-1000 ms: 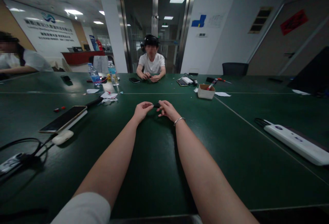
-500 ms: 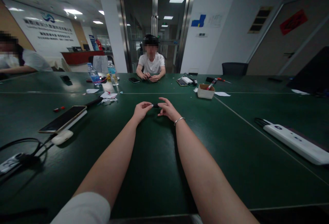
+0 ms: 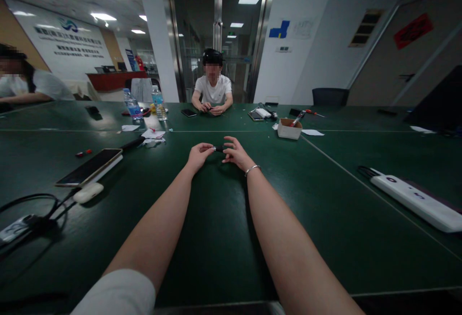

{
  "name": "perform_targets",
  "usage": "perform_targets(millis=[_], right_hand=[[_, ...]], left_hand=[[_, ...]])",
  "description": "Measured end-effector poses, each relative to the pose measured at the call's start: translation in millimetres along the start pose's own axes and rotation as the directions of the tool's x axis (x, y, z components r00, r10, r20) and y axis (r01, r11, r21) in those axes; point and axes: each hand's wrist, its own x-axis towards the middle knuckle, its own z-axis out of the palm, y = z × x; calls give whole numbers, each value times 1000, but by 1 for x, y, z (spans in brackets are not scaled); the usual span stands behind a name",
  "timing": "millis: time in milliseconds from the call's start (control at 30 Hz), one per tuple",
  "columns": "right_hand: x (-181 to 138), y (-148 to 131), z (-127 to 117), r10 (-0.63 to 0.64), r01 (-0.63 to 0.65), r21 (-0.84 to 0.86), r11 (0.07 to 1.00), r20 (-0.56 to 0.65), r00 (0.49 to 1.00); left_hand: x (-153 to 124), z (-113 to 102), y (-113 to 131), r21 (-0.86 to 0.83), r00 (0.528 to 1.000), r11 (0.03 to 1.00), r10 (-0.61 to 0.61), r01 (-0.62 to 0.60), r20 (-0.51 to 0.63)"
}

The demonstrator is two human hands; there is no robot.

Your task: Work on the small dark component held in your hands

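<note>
My left hand (image 3: 199, 156) is closed in a pinch at the silver end of a small black object (image 3: 219, 150), too small to make out its kind. From the other side, my right hand (image 3: 236, 155) meets its black end, which lies among the fingertips. The index finger of this hand is raised and the other fingers are partly spread. A silver bracelet (image 3: 251, 170) circles the right wrist. Both hands are over the dark green table (image 3: 216, 238), well in front of my body.
On the left lie a phone (image 3: 90, 166), a white case (image 3: 88, 193) and black cables. A white power bank-like device (image 3: 415, 201) is at the right. Farther off stand a small box (image 3: 288, 131) and water bottles (image 3: 158, 102). A person (image 3: 212, 86) sits opposite.
My right hand's fingers have shifted slightly, and a little more of the black end shows. The left hand keeps its pinch in the same place.
</note>
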Motion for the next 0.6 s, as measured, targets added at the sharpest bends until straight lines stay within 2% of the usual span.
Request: perform_targets(millis=[100, 167, 233, 300, 433, 600], right_hand=[[0, 0, 0, 38, -38, -28, 999, 13, 999], [-1, -1, 1, 12, -11, -36, 999, 45, 999], [-2, -2, 1, -11, 11, -6, 1000, 30, 1000], [-2, -2, 1, 21, -21, -2, 1000, 5, 1000], [-1, -2, 1, 30, -28, -57, 998, 36, 999], [0, 0, 0, 45, -45, -28, 999, 2, 999]], left_hand=[[0, 0, 1, 6, 1000, 1000, -1, 1, 6], [0, 0, 1, 5, 1000, 1000, 8, -8, 0], [0, 0, 0, 1, 1000, 1000, 15, -15, -3], [1, 0, 0, 4, 1000, 1000, 13, -13, 1], [1, -1, 0, 16, 1000, 1000, -3, 3, 4], [2, -1, -2, 5, 1000, 1000, 5, -5, 1]])
